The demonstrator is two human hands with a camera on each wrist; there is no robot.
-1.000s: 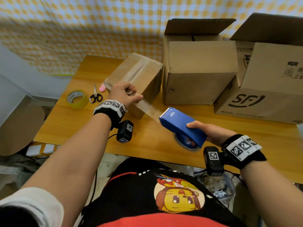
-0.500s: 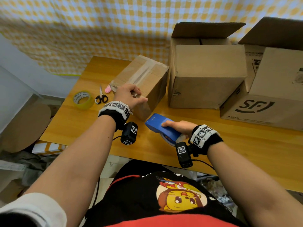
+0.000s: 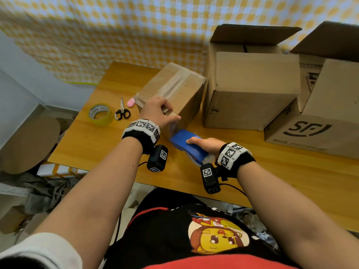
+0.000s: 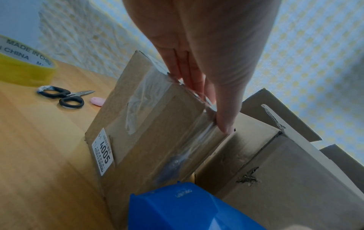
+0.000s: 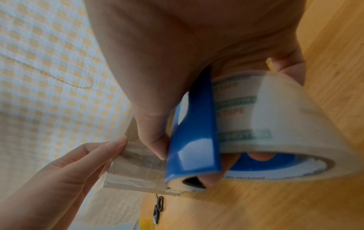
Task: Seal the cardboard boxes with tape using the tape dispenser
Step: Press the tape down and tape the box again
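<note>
1. Head view: the left hand rests on the near top edge of the small brown cardboard box on the wooden table, fingers pressed together on clear tape. The right hand grips the blue tape dispenser, its front against the box's near side. A yellow tape roll and black-handled scissors lie left of the box; two larger open cardboard boxes stand to its right
2. Left wrist view: straight fingers press tape on the box edge
3. Right wrist view: fingers curl round the dispenser and its clear tape roll
</note>
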